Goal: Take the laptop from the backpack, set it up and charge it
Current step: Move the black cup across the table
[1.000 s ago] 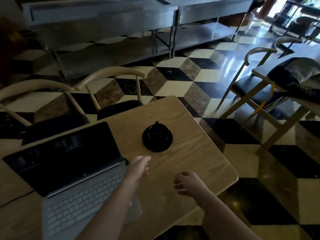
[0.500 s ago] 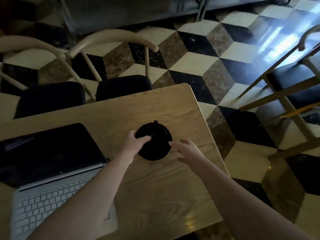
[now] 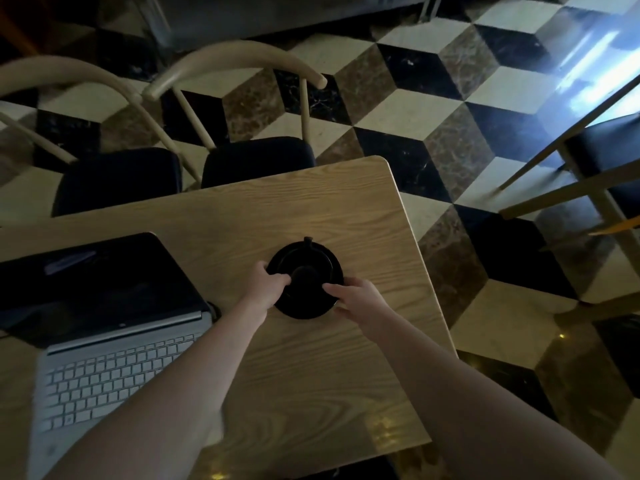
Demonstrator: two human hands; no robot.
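Note:
The laptop (image 3: 104, 327) stands open on the wooden table (image 3: 311, 375) at the left, with a dark screen and a silver keyboard. A cable runs from its right hinge side at the table surface. To its right sits a black cup on a black saucer (image 3: 311, 268). My left hand (image 3: 266, 285) grips the saucer's left rim, fingers curled over it. My right hand (image 3: 353, 296) holds the saucer's right front rim. The backpack is out of view.
Two chairs with pale curved backs and black seats (image 3: 256, 157) stand behind the table's far edge. Another chair and table frame (image 3: 588, 188) stand at the right across a checkered floor. The table's right edge lies close to my right hand.
Both hands reached forward from the table's front to the black saucer and closed on its rim. The camera tilted down and moved nearer.

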